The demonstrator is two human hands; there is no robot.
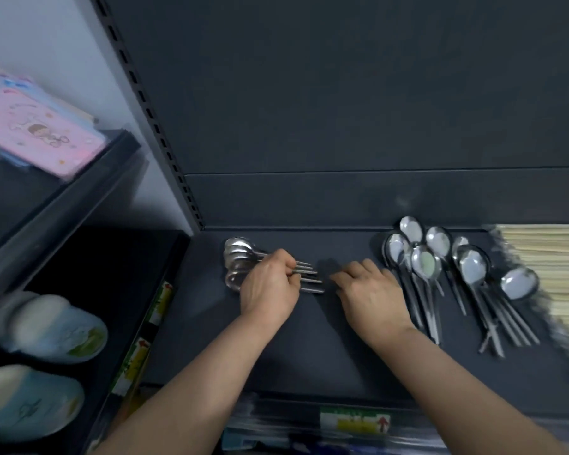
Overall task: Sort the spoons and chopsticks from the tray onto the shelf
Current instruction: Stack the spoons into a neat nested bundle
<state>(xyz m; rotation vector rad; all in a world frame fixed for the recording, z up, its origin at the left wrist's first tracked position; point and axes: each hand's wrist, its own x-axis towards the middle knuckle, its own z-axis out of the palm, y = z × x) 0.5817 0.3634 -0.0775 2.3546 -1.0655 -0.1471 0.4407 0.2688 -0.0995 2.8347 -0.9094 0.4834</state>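
- My left hand grips a bunch of spoons; bowls stick out at its 10 o'clock.
- My right hand rests palm down on the shelf, fingers loose, holding nothing.

Shelf deck: dark, matt, smooth, evenly coated; base material cannot be told.
Back panel: same dark matt finish.
Slotted upright at the shelf's rear left corner: grey painted metal, dull sheen.
Spoon bundle near the left edge, gripped by the left hand: polished metal, glossy.
Spread spoons toward the right edge: same bright metal, bowls mirror-like.
Chopsticks along the right edge: pale, wood-like, matt; blurred.
Front edge: paper labels behind a clear, glossy plastic strip.
Pink box beyond the left edge: smooth printed surface, slight gloss.
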